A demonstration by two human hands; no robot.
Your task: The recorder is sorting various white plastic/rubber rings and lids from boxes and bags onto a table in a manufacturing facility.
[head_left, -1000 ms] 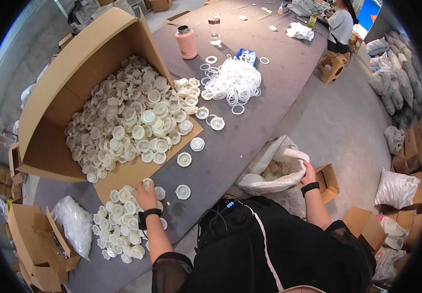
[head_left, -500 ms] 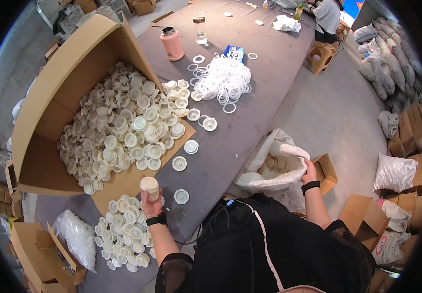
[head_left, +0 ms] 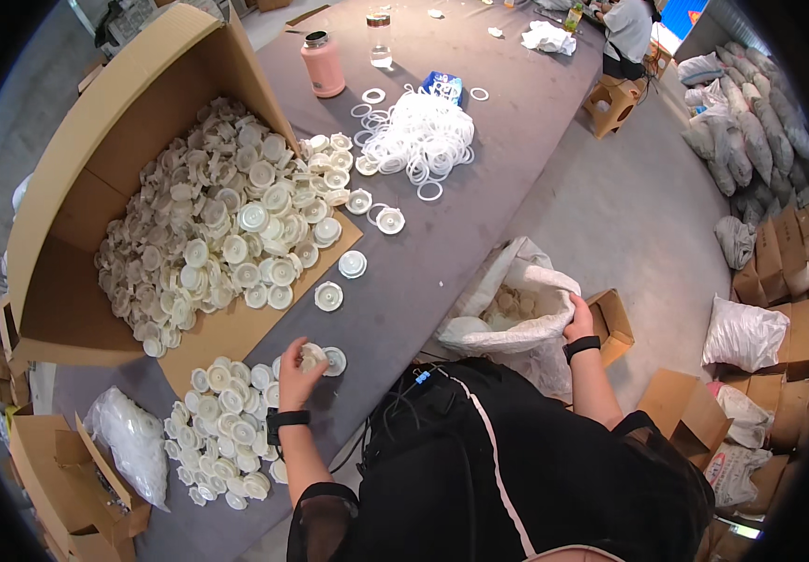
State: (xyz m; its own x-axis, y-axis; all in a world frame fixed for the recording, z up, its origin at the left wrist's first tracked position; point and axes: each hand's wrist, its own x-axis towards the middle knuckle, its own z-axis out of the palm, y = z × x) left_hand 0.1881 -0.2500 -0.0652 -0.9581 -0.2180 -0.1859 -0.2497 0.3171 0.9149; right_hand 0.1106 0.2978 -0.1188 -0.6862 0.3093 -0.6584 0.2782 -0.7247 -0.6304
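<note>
Left hand (head_left: 297,378): my fingers are curled round a pale cap (head_left: 311,356); whether there is one or a stack, I cannot tell
Held cap: over the table (head_left: 395,309), near its edge on my side; round, with no long axis that I can make out
Loose cap (head_left: 334,362): flat on the table, just to the right of my left hand; my right hand is well apart from it
Right hand (head_left: 577,323): gripping the right side of the rim of a white sack (head_left: 521,341); more pale pieces lie inside
Between my hands: the sack's mouth lies to the right of my left hand, slightly farther from me; the table's slanting edge runs between
Heap of caps (head_left: 226,431): near my left wrist, on its left
Carton (head_left: 156,126): beyond the heap, on its side, spilling many more caps (head_left: 226,211)
White rings (head_left: 423,136): piled farther off; a pink flask (head_left: 323,66) stands nearby
</note>
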